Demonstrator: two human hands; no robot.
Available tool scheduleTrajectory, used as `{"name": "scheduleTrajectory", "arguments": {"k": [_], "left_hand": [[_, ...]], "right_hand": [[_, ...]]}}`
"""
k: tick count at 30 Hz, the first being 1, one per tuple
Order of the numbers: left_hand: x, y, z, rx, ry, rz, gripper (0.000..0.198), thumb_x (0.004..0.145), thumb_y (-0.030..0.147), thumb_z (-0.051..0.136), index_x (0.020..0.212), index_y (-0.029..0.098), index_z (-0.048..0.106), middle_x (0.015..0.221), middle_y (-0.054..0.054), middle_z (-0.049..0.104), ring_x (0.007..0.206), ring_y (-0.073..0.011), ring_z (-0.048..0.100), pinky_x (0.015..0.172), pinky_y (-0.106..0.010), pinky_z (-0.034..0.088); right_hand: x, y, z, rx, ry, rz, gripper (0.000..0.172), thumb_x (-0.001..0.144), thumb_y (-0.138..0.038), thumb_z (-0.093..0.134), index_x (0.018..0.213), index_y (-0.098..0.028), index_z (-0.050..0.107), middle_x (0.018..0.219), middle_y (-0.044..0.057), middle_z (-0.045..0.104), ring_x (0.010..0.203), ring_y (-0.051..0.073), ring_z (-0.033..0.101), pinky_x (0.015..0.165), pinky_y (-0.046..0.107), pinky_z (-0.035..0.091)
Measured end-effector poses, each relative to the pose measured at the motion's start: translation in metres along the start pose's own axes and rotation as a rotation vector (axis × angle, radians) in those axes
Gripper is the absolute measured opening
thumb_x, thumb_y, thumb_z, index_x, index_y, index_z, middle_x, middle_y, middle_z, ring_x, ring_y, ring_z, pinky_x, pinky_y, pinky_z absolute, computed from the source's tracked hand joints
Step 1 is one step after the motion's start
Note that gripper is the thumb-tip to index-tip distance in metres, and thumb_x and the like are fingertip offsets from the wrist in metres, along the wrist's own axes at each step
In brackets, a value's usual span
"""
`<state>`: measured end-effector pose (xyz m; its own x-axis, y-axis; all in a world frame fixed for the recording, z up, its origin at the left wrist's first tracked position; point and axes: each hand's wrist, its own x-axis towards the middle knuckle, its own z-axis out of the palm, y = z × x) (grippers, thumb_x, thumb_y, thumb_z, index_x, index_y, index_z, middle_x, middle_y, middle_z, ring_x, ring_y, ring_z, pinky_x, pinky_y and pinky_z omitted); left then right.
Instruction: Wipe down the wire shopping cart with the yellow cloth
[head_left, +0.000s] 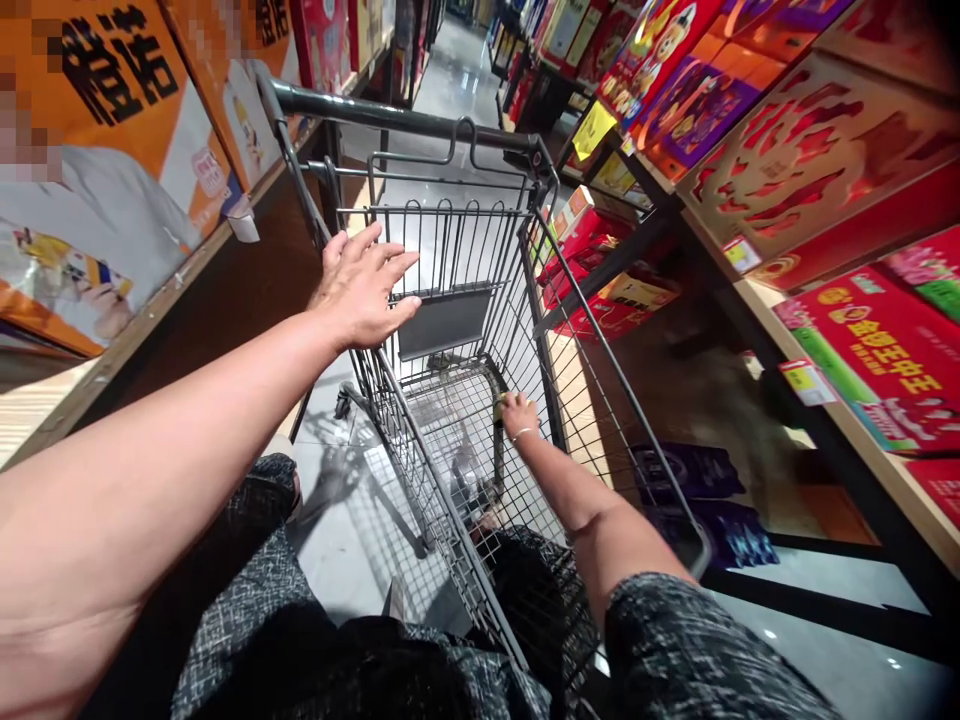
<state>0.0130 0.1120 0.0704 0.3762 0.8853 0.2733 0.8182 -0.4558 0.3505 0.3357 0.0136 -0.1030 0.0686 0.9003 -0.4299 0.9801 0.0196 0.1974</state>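
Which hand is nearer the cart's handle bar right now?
Left. The left hand, fingers spread, is over one side of the wire basket, below the handle bar in the picture. The right hand is farther away, reaching low inside the basket.

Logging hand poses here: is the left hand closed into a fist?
No, the left hand is open, its fingers spread apart.

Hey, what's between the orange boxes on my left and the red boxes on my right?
In the head view, the wire shopping cart stands between them.
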Motion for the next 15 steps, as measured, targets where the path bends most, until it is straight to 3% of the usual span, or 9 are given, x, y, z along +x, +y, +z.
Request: {"name": "scheduleTrajectory", "arguments": {"k": [3,7,9,12,15], "left_hand": [[0.005,0.0,0.002,0.01,-0.015,-0.023,0.072,0.087,0.066,0.044,0.152,0.034,0.039,0.153,0.009,0.047,0.153,-0.0278,0.011,0.124,-0.05,-0.003],[0.017,-0.003,0.007,0.051,-0.001,0.011,0.073,0.088,0.064,0.04,0.151,0.027,0.043,0.155,0.001,0.044,0.153,-0.0282,0.015,0.124,-0.05,0.003],[0.023,-0.006,0.009,0.045,-0.004,0.023,0.075,0.088,0.067,0.039,0.152,0.028,0.043,0.155,-0.001,0.044,0.153,-0.0295,0.015,0.124,-0.051,0.003],[0.032,-0.01,0.012,0.023,-0.012,0.05,0.078,0.086,0.072,0.038,0.152,0.032,0.041,0.155,-0.002,0.044,0.152,-0.033,0.015,0.124,-0.054,0.003],[0.039,-0.014,0.016,0.013,-0.015,0.065,0.076,0.086,0.07,0.04,0.152,0.033,0.042,0.154,-0.002,0.044,0.152,-0.0353,0.015,0.124,-0.056,0.004]], "right_hand": [[0.015,0.04,-0.057,-0.088,0.143,-0.01,0.052,0.095,-0.008,0.031,0.138,-0.023,0.056,0.149,0.016,0.042,0.131,0.034,0.036,0.1,0.051,0.037],[0.03,0.076,-0.144,-0.204,0.641,0.067,0.049,0.101,-0.016,0.024,0.145,-0.018,0.046,0.15,0.019,0.04,0.118,0.032,0.043,0.088,0.046,0.041],[0.035,0.087,-0.171,-0.226,0.767,0.104,0.045,0.103,-0.021,0.023,0.137,-0.016,0.052,0.145,0.02,0.044,0.117,0.031,0.043,0.087,0.044,0.039],[0.04,0.09,-0.169,-0.298,0.69,0.036,0.043,0.104,-0.022,0.023,0.125,-0.014,0.061,0.132,0.019,0.053,0.117,0.031,0.043,0.088,0.043,0.037],[0.039,0.076,-0.118,-0.334,0.467,-0.031,0.042,0.102,-0.017,0.025,0.124,-0.011,0.061,0.126,0.02,0.056,0.118,0.033,0.044,0.091,0.045,0.037]]}}
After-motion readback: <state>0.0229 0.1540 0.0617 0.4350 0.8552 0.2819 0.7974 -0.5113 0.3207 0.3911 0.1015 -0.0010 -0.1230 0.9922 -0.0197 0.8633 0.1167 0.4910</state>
